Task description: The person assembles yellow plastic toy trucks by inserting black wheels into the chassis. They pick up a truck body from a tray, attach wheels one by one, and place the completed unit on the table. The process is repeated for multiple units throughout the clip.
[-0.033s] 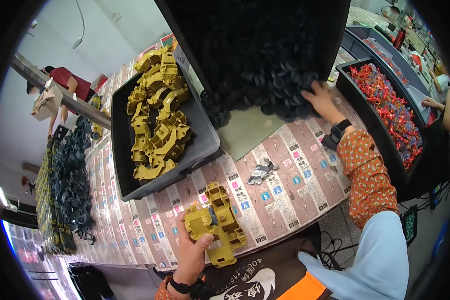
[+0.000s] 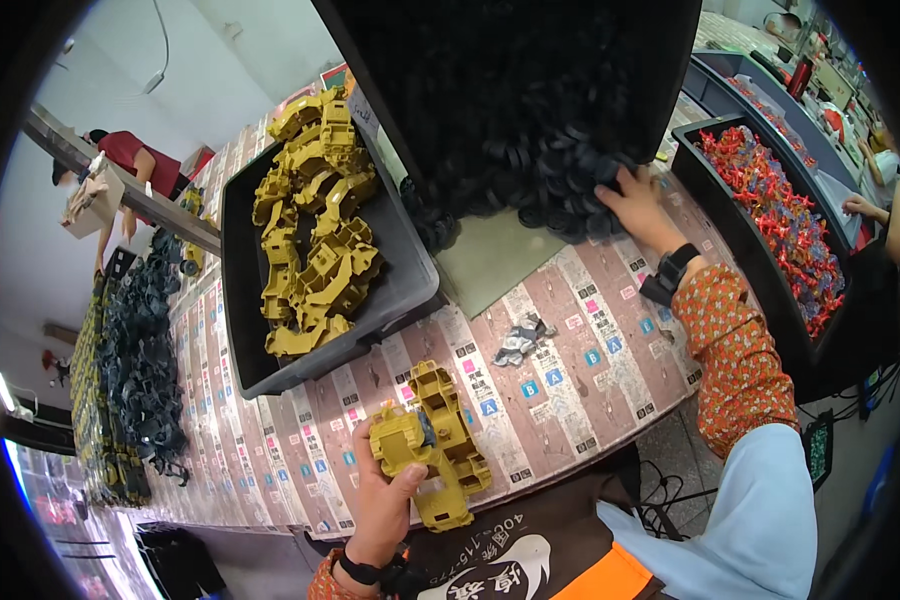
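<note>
Now left hand (image 2: 385, 495) clasping a yellow toy body (image 2: 432, 440) at the table (image 2: 580, 370) edge, right hand (image 2: 638, 205) reaching into black wheels (image 2: 530, 190), fingers spread, touching them, bin (image 2: 390, 300) of yellow bodies beside.

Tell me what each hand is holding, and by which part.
The left hand grips a yellow plastic toy-vehicle body by its near-left end. The right hand holds nothing clearly; it reaches into the black ring parts.

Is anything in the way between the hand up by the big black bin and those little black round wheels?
Nothing visible is. The right hand already rests on the pile of small black round plastic wheels spilling from the tilted black bin. The left hand holds a mustard-yellow plastic toy body near the table edge.
</note>
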A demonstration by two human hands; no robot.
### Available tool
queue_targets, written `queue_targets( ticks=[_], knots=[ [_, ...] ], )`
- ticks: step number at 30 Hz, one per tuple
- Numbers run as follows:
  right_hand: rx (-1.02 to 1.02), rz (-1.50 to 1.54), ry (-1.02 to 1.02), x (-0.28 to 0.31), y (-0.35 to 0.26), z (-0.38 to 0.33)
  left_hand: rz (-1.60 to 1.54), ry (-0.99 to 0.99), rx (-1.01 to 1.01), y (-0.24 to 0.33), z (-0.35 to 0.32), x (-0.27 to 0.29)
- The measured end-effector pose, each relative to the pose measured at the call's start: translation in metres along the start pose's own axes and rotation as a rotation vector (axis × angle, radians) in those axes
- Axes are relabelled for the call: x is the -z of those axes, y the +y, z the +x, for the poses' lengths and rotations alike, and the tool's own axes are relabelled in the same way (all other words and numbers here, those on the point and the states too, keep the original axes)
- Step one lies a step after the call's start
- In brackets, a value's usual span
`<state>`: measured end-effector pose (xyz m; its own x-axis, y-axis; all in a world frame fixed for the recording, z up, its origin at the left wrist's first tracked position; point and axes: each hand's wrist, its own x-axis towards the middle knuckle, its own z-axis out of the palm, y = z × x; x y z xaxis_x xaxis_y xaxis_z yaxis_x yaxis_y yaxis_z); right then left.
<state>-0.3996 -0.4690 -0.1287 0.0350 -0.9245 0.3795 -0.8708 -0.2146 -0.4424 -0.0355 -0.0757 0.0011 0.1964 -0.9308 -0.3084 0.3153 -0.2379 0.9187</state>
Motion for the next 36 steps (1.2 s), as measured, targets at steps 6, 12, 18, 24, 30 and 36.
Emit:
queue_targets(
  ticks=[6,12,18,24,30,36],
  knots=[
    [0.021,0.092,-0.34,0.011,-0.095,-0.058,-0.024,-0.037,0.031,0.0,-0.003,-0.003],
    [0.27,0.445,-0.476,0.046,-0.136,-0.087,-0.086,-0.015,-0.002,-0.004,-0.01,0.009],
    [0.169,0.592,-0.337,0.087,-0.116,-0.084,-0.276,0.024,0.085,-0.013,-0.023,0.032],
    [0.031,0.384,-0.405,0.104,-0.096,-0.118,-0.381,0.057,0.154,-0.018,-0.03,0.039],
    [0.307,0.144,-0.342,0.084,-0.116,-0.142,-0.514,0.023,0.17,-0.013,-0.023,0.03],
    [0.395,0.148,-0.375,0.081,-0.115,-0.149,-0.629,-0.003,0.125,-0.02,-0.019,0.035]
  ],
)
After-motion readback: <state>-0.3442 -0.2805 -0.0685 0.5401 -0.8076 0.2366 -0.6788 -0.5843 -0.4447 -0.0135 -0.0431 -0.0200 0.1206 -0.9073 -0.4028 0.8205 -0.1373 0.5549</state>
